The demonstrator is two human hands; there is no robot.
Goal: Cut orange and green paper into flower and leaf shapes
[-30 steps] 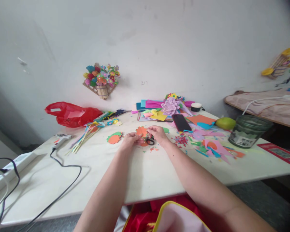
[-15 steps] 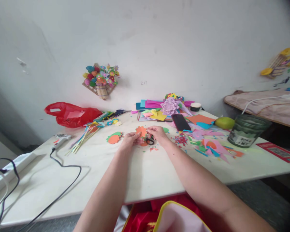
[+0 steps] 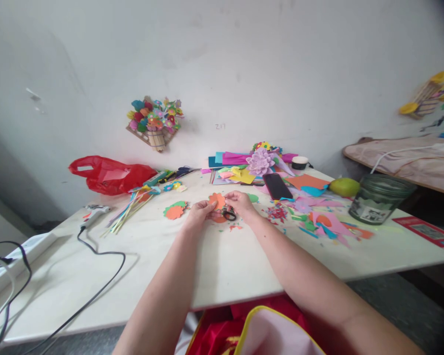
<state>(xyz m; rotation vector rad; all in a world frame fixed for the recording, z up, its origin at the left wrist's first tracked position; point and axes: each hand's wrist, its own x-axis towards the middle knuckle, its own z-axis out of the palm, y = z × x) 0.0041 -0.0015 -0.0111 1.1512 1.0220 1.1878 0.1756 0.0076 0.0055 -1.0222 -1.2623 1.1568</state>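
An orange flower cutout (image 3: 216, 199) with a scalloped edge is pinched by its lower left side in my left hand (image 3: 203, 212). At its right edge are the closed fingers of my right hand (image 3: 241, 203), thumb and forefinger meeting there. Just below the right fingers show the black handles of small scissors (image 3: 229, 215); whether they hang from the fingers or lie on the table I cannot tell. Another orange piece (image 3: 220, 220) lies partly hidden beneath the hands. Orange scraps (image 3: 236, 227) are nearby. To the left, orange and green scalloped cutouts (image 3: 175, 212) overlap on the table.
Left are a glue gun (image 3: 96, 213) with its cord, thin sticks (image 3: 128, 212) and a red plastic bag (image 3: 113, 175). On the right lie a phone (image 3: 277, 187), coloured scraps (image 3: 329, 224), a green fruit (image 3: 344, 187) and a glass jar (image 3: 379, 199). Coloured sheets (image 3: 237, 159) lie behind.
Barely anything differs: the orange flower cutout has turned or tilted slightly between my fingers. Both hands stay in the same place.
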